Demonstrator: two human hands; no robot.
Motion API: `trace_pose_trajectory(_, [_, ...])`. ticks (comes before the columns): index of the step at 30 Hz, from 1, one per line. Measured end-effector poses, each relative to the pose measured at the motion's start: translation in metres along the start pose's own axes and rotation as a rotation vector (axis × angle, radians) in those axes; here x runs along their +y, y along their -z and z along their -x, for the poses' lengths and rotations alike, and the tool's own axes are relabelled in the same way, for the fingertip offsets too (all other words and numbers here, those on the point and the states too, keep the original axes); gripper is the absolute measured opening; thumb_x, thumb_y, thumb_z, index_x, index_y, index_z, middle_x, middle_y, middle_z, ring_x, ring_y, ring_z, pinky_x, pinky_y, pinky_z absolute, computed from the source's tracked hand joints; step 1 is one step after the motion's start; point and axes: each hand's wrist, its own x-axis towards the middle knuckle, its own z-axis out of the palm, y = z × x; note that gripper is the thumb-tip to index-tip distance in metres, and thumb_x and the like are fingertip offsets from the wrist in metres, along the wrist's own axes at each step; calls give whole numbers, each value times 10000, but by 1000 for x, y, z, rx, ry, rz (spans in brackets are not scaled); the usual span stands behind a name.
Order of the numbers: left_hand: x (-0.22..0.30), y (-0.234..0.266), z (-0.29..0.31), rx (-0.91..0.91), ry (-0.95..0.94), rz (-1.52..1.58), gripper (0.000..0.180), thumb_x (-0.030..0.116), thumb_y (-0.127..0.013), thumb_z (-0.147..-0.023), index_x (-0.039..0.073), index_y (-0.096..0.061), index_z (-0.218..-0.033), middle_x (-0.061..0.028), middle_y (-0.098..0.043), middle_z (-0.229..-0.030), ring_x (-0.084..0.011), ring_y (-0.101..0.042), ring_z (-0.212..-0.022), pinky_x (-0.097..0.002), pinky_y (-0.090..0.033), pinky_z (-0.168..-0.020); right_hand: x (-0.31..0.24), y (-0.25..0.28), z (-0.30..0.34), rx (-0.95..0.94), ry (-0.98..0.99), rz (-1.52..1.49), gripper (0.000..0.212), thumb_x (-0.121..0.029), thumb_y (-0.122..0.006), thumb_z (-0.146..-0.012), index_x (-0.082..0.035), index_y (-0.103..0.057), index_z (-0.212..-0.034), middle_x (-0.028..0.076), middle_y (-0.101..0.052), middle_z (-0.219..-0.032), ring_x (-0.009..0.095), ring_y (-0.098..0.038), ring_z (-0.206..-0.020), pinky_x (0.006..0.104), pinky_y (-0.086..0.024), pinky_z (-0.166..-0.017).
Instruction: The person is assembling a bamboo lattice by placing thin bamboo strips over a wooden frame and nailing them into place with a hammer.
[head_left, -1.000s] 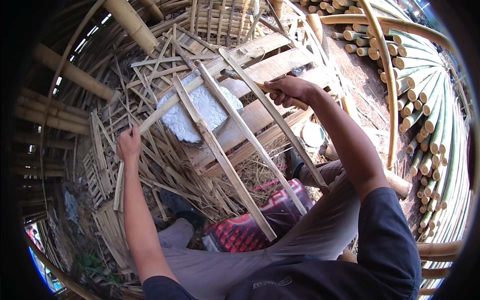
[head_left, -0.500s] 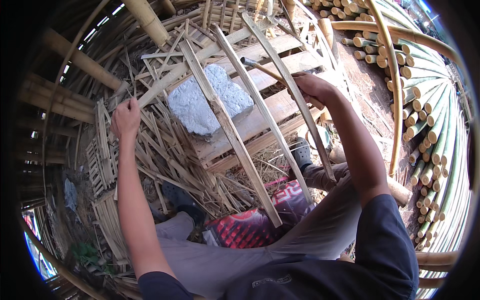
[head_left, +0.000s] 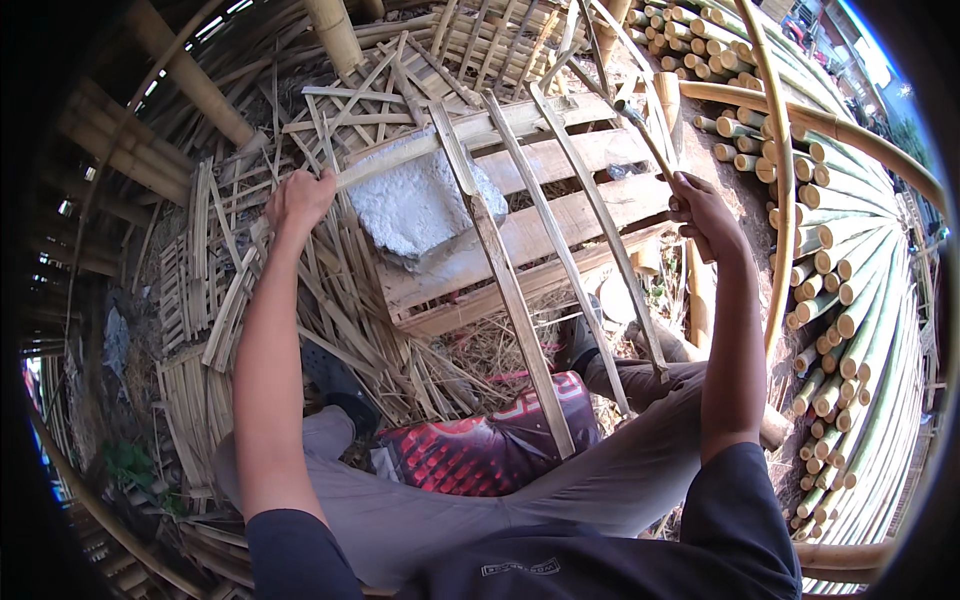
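Three long bamboo slats (head_left: pixel 505 285) run from my lap up across a wooden pallet (head_left: pixel 560 215). A cross slat (head_left: pixel 440 145) lies over their far ends. My left hand (head_left: pixel 298 198) grips the left end of that cross slat. My right hand (head_left: pixel 702 212) is shut on the thin handle of a tool (head_left: pixel 648 140), which looks like a small hammer with its dark head raised over the slats' right side. A rough grey-white slab (head_left: pixel 415 205) rests on the pallet beside the slats.
Cut bamboo poles (head_left: pixel 850 300) are stacked at the right, with a curved pole (head_left: pixel 782 200) arching over them. Loose strips and woven bamboo panels (head_left: pixel 190 280) cover the ground at left. Thick poles (head_left: pixel 195 85) lie at the top left. A red-and-black cloth (head_left: pixel 480 445) lies between my legs.
My right hand has swung out to the right and lifted the tool off the slats. My left hand stays on the cross slat's end.
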Motion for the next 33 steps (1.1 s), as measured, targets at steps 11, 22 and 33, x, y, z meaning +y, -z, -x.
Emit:
trace_pose_trajectory(11, [-19,-41,-18,8,67,67,632,585,-470,-833,26,-741,-951,-241,-696,-1011,-420,-662,-1006,-482,-507,-882,-9,2,14,-85,105,-197,295,-336,-514,-1021,-77,-560,-1156,-48,-449,-701,21,-395,-557,178,-327,-447])
trace_pose_trajectory(22, [3,-24,-4,-54,74,63,622,557,-485,-843,12,-722,-1028,-231,-674,-1129,-401,-642,-1075,-463,-504,-923,-19,-13,17,-104,170,-163,336,-346,-520,-1020,-89,-528,-1238,-51,-464,-693,11,-396,-531,165,-319,-439])
trace_pose_trajectory(33, [4,-20,-4,-56,72,50,619,565,-499,-844,26,-722,-1050,-228,-676,-1130,-388,-645,-1081,-451,-501,-930,-28,-61,32,-74,398,180,223,-156,-515,-1013,-56,-522,-1212,14,-552,-746,74,-448,-620,256,-393,-544])
